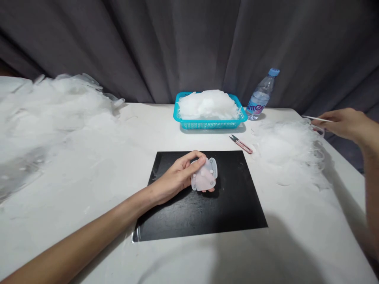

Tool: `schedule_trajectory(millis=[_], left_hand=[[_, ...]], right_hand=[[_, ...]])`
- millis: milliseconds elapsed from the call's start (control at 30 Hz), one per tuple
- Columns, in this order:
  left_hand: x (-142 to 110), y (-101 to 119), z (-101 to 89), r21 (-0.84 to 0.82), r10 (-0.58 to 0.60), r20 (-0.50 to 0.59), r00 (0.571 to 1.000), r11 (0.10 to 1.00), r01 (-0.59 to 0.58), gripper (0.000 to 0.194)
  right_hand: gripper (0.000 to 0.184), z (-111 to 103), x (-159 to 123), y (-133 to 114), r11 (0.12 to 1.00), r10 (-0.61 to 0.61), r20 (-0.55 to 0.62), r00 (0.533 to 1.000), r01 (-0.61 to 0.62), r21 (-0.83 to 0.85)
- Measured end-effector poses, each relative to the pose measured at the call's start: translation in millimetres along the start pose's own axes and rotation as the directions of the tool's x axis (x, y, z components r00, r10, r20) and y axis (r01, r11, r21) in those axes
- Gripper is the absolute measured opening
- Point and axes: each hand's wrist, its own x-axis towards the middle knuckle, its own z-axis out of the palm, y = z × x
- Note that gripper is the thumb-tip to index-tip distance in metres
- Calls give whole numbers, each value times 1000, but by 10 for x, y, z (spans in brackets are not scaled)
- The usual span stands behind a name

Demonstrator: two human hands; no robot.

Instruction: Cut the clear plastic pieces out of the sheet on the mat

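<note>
Over a black mat [237, 213], my left hand [179, 173] grips a small translucent, pale molded piece [204, 175] with wavy edges and several small round marks. The thumb presses on its face and the fingers lie behind it. At the far right, my right hand [351, 124] is closed on a thin white strip [318, 118], beside a heap of whitish translucent scraps [287, 146]. The fingertips of that hand are partly hidden. Pink-handled thread snips [241, 144] lie between the mat and this heap.
A turquoise basket [210, 125] filled with white translucent pieces stands at the back, with a water bottle [260, 96] to its right. A large pile of clear plastic pieces [59, 106] covers the left of the white table [103, 228]. A dark curtain [189, 43] hangs behind.
</note>
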Motion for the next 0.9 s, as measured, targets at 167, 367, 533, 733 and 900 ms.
schedule_trajectory(millis=[167, 367, 533, 733, 900], left_hand=[[17, -15, 2, -31, -14, -25, 1000, 999, 13, 31], [16, -18, -4, -128, -65, -141, 988, 991, 47, 26], [35, -17, -32, -206, -83, -120, 989, 977, 57, 23], [9, -55, -21, -123, -94, -146, 985, 989, 76, 31], [-34, 184, -250, 353, -9, -199, 980, 932, 80, 59]], right_hand=[[24, -173, -144, -201, 974, 215, -12, 977, -213, 71], [27, -275, -565, -970, 970, -56, -313, 948, 126, 210], [23, 65, -1039, -1728, 653, -624, -141, 768, 612, 447], [19, 293, -1566, -2230, 348, -856, -23, 516, 610, 712], [13, 348, -1642, -2319, 301, -743, -57, 667, 409, 861]])
